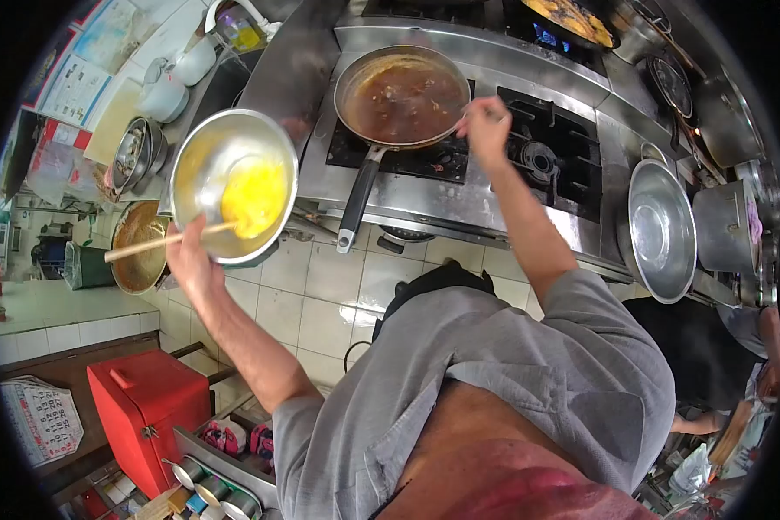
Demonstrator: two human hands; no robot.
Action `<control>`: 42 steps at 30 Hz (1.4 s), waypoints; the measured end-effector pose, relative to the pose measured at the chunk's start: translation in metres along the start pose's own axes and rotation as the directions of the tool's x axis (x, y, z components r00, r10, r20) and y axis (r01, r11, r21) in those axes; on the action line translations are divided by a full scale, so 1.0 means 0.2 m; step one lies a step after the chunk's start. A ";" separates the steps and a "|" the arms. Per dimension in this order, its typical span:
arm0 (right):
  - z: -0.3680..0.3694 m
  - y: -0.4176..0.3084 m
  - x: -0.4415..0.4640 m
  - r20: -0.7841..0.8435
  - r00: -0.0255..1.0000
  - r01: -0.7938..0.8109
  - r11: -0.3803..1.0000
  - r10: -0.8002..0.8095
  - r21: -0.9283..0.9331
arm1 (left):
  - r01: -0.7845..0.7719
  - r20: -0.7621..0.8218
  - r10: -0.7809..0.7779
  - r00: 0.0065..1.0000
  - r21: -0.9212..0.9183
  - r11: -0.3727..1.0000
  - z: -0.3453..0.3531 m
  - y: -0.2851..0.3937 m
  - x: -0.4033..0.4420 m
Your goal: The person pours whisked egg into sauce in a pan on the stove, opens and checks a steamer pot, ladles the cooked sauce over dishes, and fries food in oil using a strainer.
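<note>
Steel bowl (201, 160) of beaten egg (253, 195) in the air at left; left hand (195, 264) clamped on its near rim plus chopsticks (143, 248). Likely light, stiff, slick; egg runny, could slosh; best held by rim. Right hand (487, 128), fingers curled, at far pan's (346, 85) right edge; can't tell if gripping.

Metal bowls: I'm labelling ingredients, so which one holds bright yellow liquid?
The tilted bowl in the left hand, with the chopsticks; the wide bowl beside the stove and the smaller bowls at far left show no bright yellow.
</note>
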State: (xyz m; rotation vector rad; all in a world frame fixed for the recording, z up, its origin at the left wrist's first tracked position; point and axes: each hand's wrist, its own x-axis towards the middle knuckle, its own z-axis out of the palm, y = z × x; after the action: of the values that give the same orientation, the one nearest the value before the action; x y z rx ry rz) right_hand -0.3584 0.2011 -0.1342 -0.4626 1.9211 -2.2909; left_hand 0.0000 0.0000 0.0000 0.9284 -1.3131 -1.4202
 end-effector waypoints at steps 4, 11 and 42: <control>-0.04 -0.20 -0.12 -0.012 1.000 -0.014 1.000 0.014 0.012 | -0.034 0.013 0.034 0.999 0.021 0.999 0.08 0.07 0.16; 0.04 -0.14 -0.22 0.089 0.995 -0.043 0.998 0.047 -0.045 | -0.027 0.069 0.024 0.997 0.046 0.999 0.35 -0.05 0.27; -0.18 -0.20 0.22 -0.101 0.995 -0.022 0.998 0.016 -0.061 | 0.008 0.042 -0.012 0.999 0.107 0.994 0.66 -0.14 0.35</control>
State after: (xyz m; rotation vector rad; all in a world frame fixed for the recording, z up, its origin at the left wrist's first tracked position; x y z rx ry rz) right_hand -0.4060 0.2298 -0.0934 -0.3394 2.0388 -2.2896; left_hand -0.1492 -0.0345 -0.0055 0.9809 -1.4296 -1.3955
